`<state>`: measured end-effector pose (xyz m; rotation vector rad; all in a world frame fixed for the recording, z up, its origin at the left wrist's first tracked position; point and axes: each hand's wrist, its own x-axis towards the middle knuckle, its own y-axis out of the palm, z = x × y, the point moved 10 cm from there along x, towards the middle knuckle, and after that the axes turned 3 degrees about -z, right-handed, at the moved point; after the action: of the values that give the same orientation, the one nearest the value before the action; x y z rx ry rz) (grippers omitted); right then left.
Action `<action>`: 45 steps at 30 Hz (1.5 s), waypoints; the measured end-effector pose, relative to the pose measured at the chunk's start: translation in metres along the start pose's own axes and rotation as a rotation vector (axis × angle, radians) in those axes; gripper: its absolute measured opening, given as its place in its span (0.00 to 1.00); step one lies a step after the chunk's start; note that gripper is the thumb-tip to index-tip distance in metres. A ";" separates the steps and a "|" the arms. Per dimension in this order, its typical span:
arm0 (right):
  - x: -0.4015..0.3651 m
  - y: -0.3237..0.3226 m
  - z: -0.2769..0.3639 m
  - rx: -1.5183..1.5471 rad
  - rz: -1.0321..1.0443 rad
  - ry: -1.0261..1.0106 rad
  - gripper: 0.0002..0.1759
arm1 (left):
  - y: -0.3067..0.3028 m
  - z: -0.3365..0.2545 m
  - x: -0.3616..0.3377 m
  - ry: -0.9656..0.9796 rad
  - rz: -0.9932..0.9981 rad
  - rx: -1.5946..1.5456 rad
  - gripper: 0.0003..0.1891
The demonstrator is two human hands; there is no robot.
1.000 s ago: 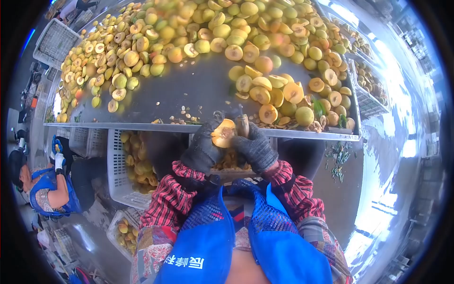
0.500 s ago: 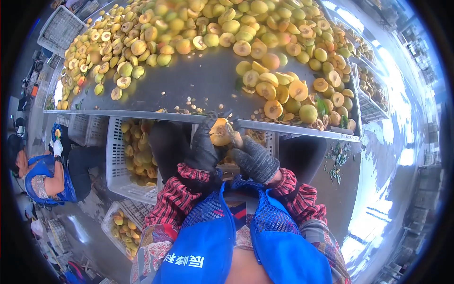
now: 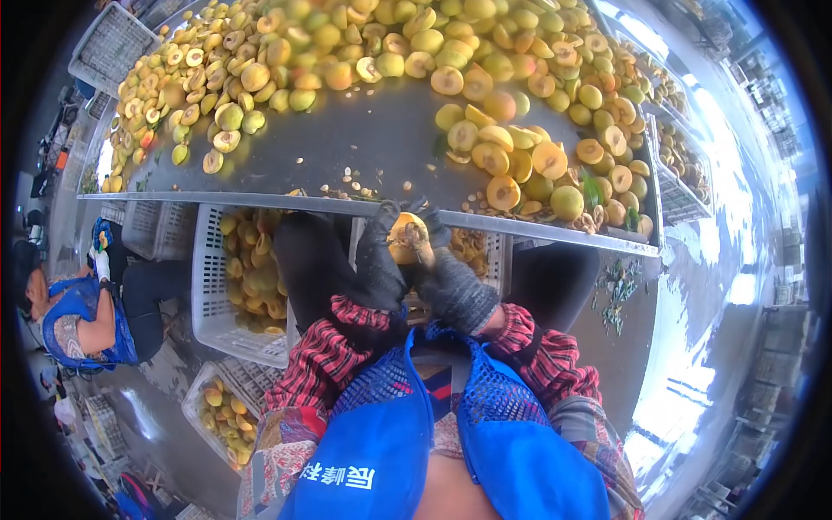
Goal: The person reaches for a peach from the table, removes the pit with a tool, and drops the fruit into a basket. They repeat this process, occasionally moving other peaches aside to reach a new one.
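Note:
Both my hands wear dark grey knitted gloves and meet at the front edge of the metal table. My left hand [image 3: 381, 256] is closed around the left side of a yellow peach half [image 3: 404, 229]. On the other side, my right hand [image 3: 455, 286] is closed with its fingers against the same fruit. A tan, narrow shape lies over the fruit by my right thumb; I cannot tell whether it is a bare thumb or a tool handle. Below the hands, more peaches [image 3: 468, 250] lie in a crate between my knees.
A heap of halved and whole peaches [image 3: 347, 52] covers the back of the metal table [image 3: 347, 143]. Pits lie near its front rim. White crates of peaches [image 3: 201, 303] stand on the floor at left. A co-worker [image 3: 82, 316] sits farther left. Leaves [image 3: 617, 295] litter the floor at right.
The peach half has tipped and shifted slightly upward, showing less of its cut face. My right hand has moved a little left, closer over it.

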<state>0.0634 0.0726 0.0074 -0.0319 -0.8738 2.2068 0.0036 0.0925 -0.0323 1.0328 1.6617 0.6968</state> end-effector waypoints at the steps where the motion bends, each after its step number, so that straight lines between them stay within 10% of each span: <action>1: 0.001 0.000 0.000 0.002 0.002 0.002 0.39 | 0.001 0.000 -0.002 -0.001 -0.003 0.000 0.21; 4: 0.004 0.009 -0.005 0.057 0.105 0.065 0.50 | -0.003 0.004 0.001 -0.036 -0.006 -0.054 0.21; 9: 0.005 0.008 -0.013 0.064 0.049 0.234 0.20 | -0.028 0.003 0.020 0.041 -0.003 -0.036 0.20; 19: 0.015 0.020 -0.008 0.002 0.113 0.210 0.20 | 0.003 -0.021 -0.005 0.160 -0.099 0.108 0.18; 24: 0.004 0.015 -0.026 0.345 0.054 0.597 0.18 | -0.014 -0.042 0.005 0.569 -0.099 1.035 0.17; 27: 0.007 0.015 -0.026 0.174 -0.021 0.415 0.18 | -0.025 -0.028 0.014 0.347 -0.080 0.383 0.19; 40: 0.015 0.018 -0.018 0.185 0.010 0.142 0.28 | -0.008 -0.024 0.003 0.135 -0.036 0.156 0.15; 42: 0.015 0.019 -0.017 0.151 0.073 0.144 0.21 | -0.013 -0.042 0.003 0.403 -0.105 1.351 0.11; 43: 0.014 0.015 -0.017 0.153 0.073 0.144 0.21 | -0.020 -0.045 0.006 0.402 -0.107 1.352 0.11; 45: 0.006 0.031 -0.015 -0.043 0.323 0.083 0.17 | 0.022 -0.063 -0.023 1.037 0.114 1.608 0.10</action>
<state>0.0432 0.0700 -0.0211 -0.3029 -0.9216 2.4636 -0.0464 0.0854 0.0165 2.0057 3.2017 -0.3725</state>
